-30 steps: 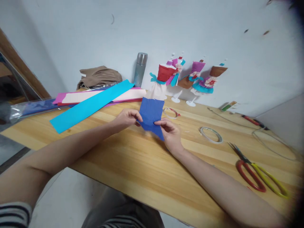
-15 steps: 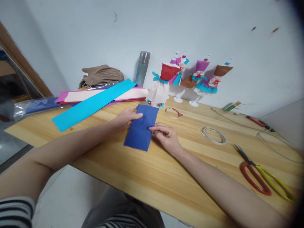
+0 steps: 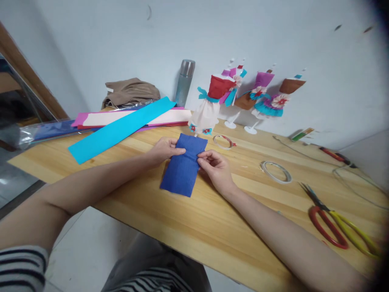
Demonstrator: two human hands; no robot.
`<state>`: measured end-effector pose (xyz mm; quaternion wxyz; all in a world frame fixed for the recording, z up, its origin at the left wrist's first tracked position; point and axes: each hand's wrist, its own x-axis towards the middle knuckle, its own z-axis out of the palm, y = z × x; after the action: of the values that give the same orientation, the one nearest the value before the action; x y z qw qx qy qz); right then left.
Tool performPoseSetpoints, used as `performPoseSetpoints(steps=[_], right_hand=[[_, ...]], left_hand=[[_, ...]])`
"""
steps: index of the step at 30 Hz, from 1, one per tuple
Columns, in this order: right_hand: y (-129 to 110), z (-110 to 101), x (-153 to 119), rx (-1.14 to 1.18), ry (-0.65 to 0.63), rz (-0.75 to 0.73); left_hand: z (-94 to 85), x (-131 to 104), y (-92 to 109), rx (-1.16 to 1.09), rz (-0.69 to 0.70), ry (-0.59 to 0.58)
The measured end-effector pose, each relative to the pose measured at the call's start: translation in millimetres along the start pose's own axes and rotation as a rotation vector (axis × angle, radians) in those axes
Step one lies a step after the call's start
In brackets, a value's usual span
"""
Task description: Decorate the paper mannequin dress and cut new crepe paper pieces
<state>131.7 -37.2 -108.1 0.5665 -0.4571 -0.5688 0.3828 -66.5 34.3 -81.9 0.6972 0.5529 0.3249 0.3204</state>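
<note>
A dark blue rectangle of crepe paper [image 3: 181,172] is held between both hands above the wooden table [image 3: 146,194]. My left hand [image 3: 166,150] pinches its left edge, thumb on top and the other fingers hidden beneath. On the opposite edge, my right hand [image 3: 216,165] closes thumb and index finger on the paper. A faint crease runs across the sheet between the two grips. Just behind it stands a small doll-size dress form [image 3: 208,105] in a red top and pale skirt. A roll of tape [image 3: 223,142] lies beyond my right hand.
Scissors [image 3: 328,217] with red and yellow handles and a larger tape roll [image 3: 276,172] lie at right. Left are a turquoise paper strip [image 3: 121,132] and stacked sheets. A flask [image 3: 184,85], brown cloth [image 3: 132,92] and several dressed forms [image 3: 281,97] stand along the wall.
My right hand has moved slightly up along the paper's right edge, and a crease now shows across the sheet. The view has shifted a little.
</note>
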Motion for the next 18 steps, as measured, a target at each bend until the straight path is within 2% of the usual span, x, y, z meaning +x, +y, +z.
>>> performPoseSetpoints(steps=[6, 13, 18], right_hand=[[4.2, -3.5, 1.7, 0.0, 0.037, 0.006], [2.8, -1.0, 0.8, 0.069, -0.026, 0.008], [5.2, -0.7, 1.7, 0.063, 0.026, 0.036]], left_hand=[[-4.7, 1.4, 1.6, 0.129, -0.141, -0.078], [-10.3, 6.7, -5.9, 0.093, -0.053, -0.074], [-8.9, 4.5, -1.3, 0.22, -0.012, 0.044]])
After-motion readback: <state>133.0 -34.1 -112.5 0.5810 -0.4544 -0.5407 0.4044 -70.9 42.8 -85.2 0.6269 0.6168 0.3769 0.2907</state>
